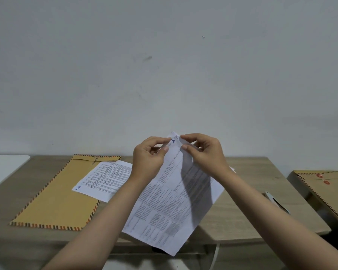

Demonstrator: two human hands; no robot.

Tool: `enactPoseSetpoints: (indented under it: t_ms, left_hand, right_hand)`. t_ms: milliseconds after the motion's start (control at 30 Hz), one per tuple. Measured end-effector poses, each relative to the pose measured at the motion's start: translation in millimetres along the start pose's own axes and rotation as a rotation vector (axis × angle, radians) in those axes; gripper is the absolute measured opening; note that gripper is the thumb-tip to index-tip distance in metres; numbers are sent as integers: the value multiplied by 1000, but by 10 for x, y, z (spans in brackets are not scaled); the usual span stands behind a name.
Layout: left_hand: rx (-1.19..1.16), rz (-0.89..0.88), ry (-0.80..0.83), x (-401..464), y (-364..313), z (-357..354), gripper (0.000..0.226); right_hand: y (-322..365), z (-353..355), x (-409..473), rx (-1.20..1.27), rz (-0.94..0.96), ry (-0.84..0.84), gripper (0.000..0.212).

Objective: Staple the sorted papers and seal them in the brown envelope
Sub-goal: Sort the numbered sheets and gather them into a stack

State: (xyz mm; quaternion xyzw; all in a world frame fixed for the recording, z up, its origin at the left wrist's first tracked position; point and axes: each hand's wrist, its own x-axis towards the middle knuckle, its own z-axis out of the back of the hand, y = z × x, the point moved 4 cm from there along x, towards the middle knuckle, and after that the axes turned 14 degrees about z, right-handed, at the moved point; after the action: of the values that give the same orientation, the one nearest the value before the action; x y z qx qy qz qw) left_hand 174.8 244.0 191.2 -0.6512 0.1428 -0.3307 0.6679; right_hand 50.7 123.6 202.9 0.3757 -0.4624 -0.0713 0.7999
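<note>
Plain grey wall behind a wooden desk (242, 221). Both hands, left hand (147, 158) and right hand (201, 152), pinch the top corner of the papers (174, 201) held up off it, probably squaring them for stapling. Brown envelope (53, 197) lies flat at left, stapler (277, 202) at right.

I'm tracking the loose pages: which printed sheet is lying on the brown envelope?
The sheet marked 9, flat on the table with its left part over the brown envelope. The other papers are held up by both hands, left hand and right hand.

A wooden table (242, 217) bears a brown envelope (53, 197) and stapler (277, 202).
</note>
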Motion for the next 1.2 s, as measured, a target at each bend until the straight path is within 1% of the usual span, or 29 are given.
enactPoseSetpoints:
  t_ms: [67,133,233,300,467,567,633,667,733,800,900,933,1033,1100,1167,1200]
  left_hand:
    - [-28,94,19,6,52,80,30]
    - [-13,120,14,3,113,199,29]
    - [17,158,-35,-46,200,416,27]
    - [39,200,-96,-93,306,617,24]
    - [72,331,-287,-266,669,1279,22]
    - [97,434,-353,-413,891,1738,21]
    - [102,467,-398,-492,1038,2058,23]
    - [130,471,-430,-525,1098,2220,25]
    - [257,476,-481,-554,1190,2506,25]
    - [311,505,-511,-547,1301,2761,26]
    - [274,577,-521,-542,1479,3065,29]
    - [268,589,-511,-535,1532,3151,29]
    - [281,589,-461,-471,1649,3359,31]
    - [291,600,-433,-422,1740,3465,30]
    - [282,608,-416,-365,1802,3520,27]
    - [286,609,-404,-330,1831,3540,26]
  right_hand:
    - [0,-46,27,22,-9,2,26]
    - [4,-134,73,63,-24,33,26]
    - [-35,-389,149,129,-76,136,25]
    - [-90,-655,184,150,-112,226,25]
    - [-208,-1582,166,149,-141,481,21]
    - [-271,-2211,131,188,-148,621,17]
    - [-327,-2623,128,212,-152,703,17]
    - [-359,-2824,131,227,-153,735,18]
    - [-453,-3213,137,234,-146,774,20]
    - [-597,-3581,130,180,-136,826,23]
    - [-826,-4043,123,22,-69,958,25]
    - [-917,-4165,117,-19,-67,1006,28]
    - [-1160,-4398,104,-163,-29,1177,46]
    - [-1227,-4477,114,-273,57,1274,50]
    - [-1197,-4514,166,-465,203,1333,44]
    - [-1181,-4528,196,-555,274,1336,41]
